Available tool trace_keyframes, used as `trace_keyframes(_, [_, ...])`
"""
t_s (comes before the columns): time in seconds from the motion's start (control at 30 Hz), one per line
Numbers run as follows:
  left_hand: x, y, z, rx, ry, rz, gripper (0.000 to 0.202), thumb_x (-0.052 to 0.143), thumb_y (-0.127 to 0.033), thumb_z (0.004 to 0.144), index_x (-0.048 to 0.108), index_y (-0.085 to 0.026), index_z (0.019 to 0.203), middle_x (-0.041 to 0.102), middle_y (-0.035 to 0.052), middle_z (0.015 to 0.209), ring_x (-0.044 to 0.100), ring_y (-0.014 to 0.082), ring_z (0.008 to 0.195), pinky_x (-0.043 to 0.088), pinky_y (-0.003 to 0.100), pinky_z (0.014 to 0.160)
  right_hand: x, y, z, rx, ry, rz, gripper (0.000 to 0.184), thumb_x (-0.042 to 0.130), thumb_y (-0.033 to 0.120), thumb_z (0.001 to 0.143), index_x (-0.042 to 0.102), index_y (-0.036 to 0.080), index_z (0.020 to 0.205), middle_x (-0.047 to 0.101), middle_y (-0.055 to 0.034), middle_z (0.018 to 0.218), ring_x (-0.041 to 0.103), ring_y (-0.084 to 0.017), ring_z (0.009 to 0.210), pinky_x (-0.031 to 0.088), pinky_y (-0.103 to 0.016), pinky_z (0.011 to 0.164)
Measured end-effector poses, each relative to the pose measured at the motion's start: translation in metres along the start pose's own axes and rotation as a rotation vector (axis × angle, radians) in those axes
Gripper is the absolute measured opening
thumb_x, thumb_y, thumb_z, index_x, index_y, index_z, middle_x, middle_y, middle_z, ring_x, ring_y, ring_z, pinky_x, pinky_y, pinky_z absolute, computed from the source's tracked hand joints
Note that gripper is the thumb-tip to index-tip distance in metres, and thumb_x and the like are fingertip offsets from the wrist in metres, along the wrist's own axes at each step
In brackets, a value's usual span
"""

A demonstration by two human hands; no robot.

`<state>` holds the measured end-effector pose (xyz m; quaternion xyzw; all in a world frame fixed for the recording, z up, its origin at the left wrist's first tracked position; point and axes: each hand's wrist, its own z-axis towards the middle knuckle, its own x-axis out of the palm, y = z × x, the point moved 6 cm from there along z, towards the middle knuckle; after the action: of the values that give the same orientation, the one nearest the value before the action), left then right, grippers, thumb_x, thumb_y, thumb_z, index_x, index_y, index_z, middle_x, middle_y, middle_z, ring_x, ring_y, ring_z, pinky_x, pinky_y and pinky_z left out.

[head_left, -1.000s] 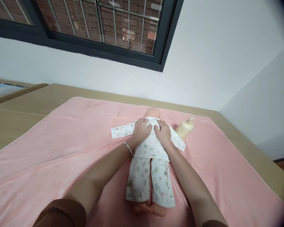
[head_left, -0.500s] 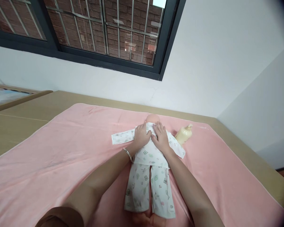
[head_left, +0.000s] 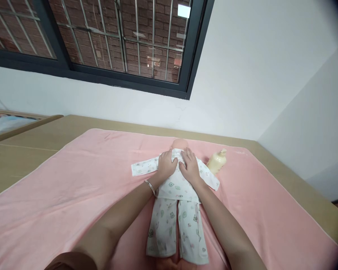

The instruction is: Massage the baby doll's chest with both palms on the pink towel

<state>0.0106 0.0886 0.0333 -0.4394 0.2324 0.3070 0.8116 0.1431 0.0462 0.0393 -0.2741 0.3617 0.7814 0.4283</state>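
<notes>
A baby doll [head_left: 180,144] lies on a pink blanket [head_left: 107,161], its head toward the wall. It wears a white printed top [head_left: 176,187] and matching trousers [head_left: 162,228], with both sleeves spread out to the sides. My left hand [head_left: 166,164] rests flat on the upper left of the top, a silver bangle on its wrist. On the upper right of the top lies my right hand [head_left: 190,165], fingers stretched toward the doll's head. Both hands are open and grip nothing, thumbs close together. The doll's feet [head_left: 174,264] show partly at the bottom edge.
A pale yellow pump bottle [head_left: 216,161] lies tilted on the blanket beyond the right sleeve. Under the blanket is a wooden surface [head_left: 30,153] that meets a white wall [head_left: 228,93]. A dark-framed window [head_left: 124,78] with metal bars is above.
The view has tilted slightly, so the scene sits a little lower and to the left. Both hands stay on the doll's top, with hardly any shift along it.
</notes>
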Motion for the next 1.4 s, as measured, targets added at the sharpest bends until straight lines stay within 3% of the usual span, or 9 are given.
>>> trace_keyframes(0.07, [0.0,0.0,0.0,0.004,0.0,0.007,0.049,0.05,-0.027,0.087,0.055,-0.008,0.132,0.065,0.0175,0.126,0.057,0.0309,0.12,0.04,0.045,0.107,-0.006,0.0,-0.001,-0.016,-0.108,-0.023,0.062,0.047,0.035,0.093,0.038,0.015,0.151,0.024,-0.0153,0.164,0.013,-0.031,0.154,0.021,-0.059,0.12])
trace_keyframes(0.13, [0.0,0.0,0.0,0.004,0.001,0.015,0.049,0.05,-0.027,0.087,0.055,-0.009,0.133,0.065,0.017,0.127,0.057,0.0308,0.121,0.04,0.045,0.107,-0.006,0.001,-0.001,-0.048,-0.107,-0.023,0.064,0.046,0.038,0.095,0.034,0.015,0.153,0.024,-0.0155,0.164,0.011,-0.03,0.154,0.021,-0.059,0.119])
trace_keyframes(0.3, [0.0,0.001,0.001,0.015,0.007,0.013,0.046,0.05,-0.026,0.087,0.057,-0.011,0.13,0.066,0.0158,0.125,0.058,0.0303,0.118,0.041,0.045,0.106,0.006,0.004,0.001,-0.094,0.108,0.02,0.044,0.039,0.036,0.1,0.057,0.022,0.138,0.049,-0.0118,0.15,0.039,-0.026,0.144,0.028,-0.054,0.119])
trace_keyframes(0.5, [0.0,0.001,0.001,-0.005,0.009,0.004,0.045,0.05,-0.027,0.087,0.058,-0.013,0.129,0.066,0.015,0.126,0.058,0.0299,0.12,0.041,0.044,0.106,-0.011,0.003,-0.003,-0.017,-0.137,-0.054,0.066,0.039,0.042,0.099,0.027,0.01,0.155,0.011,-0.0182,0.166,0.002,-0.03,0.155,0.019,-0.059,0.12])
trace_keyframes(0.63, [-0.001,0.0,0.001,0.004,0.017,0.012,0.043,0.05,-0.028,0.088,0.058,-0.015,0.128,0.067,0.0143,0.124,0.059,0.0298,0.118,0.042,0.045,0.105,0.001,0.008,0.002,-0.064,0.163,-0.025,0.049,0.031,0.039,0.103,0.048,0.021,0.146,0.039,-0.0093,0.158,0.027,-0.025,0.15,0.022,-0.052,0.121])
trace_keyframes(0.7, [-0.001,0.001,0.001,-0.001,0.024,0.015,0.041,0.05,-0.028,0.089,0.059,-0.016,0.127,0.067,0.0138,0.124,0.058,0.0297,0.118,0.042,0.045,0.105,0.003,0.009,0.004,-0.079,0.241,-0.021,0.047,0.031,0.04,0.104,0.052,0.023,0.143,0.043,-0.0066,0.156,0.032,-0.025,0.148,0.022,-0.051,0.121])
trace_keyframes(1.13, [-0.001,-0.001,0.006,0.027,0.083,0.027,0.044,0.051,-0.027,0.089,0.059,-0.014,0.131,0.064,0.0142,0.132,0.056,0.0309,0.125,0.04,0.047,0.111,0.001,0.004,0.006,-0.098,0.235,0.02,0.046,0.045,0.039,0.101,0.052,0.023,0.143,0.042,-0.0074,0.156,0.032,-0.026,0.148,0.022,-0.052,0.12])
trace_keyframes(1.3, [-0.006,-0.006,0.002,0.101,0.096,0.006,0.043,0.046,-0.028,0.091,0.059,-0.012,0.129,0.064,0.0152,0.131,0.056,0.0295,0.125,0.04,0.046,0.111,-0.005,0.013,0.007,-0.093,0.261,-0.002,0.048,0.05,0.032,0.098,0.05,0.023,0.145,0.043,-0.007,0.156,0.032,-0.026,0.147,0.023,-0.052,0.12])
trace_keyframes(1.4, [-0.009,-0.007,0.001,0.069,0.075,-0.021,0.042,0.044,-0.029,0.092,0.061,-0.012,0.126,0.065,0.0162,0.129,0.057,0.0291,0.124,0.041,0.046,0.11,-0.012,0.02,0.009,-0.078,0.285,-0.016,0.049,0.05,0.033,0.098,0.048,0.023,0.146,0.042,-0.0076,0.156,0.032,-0.027,0.147,0.022,-0.054,0.12])
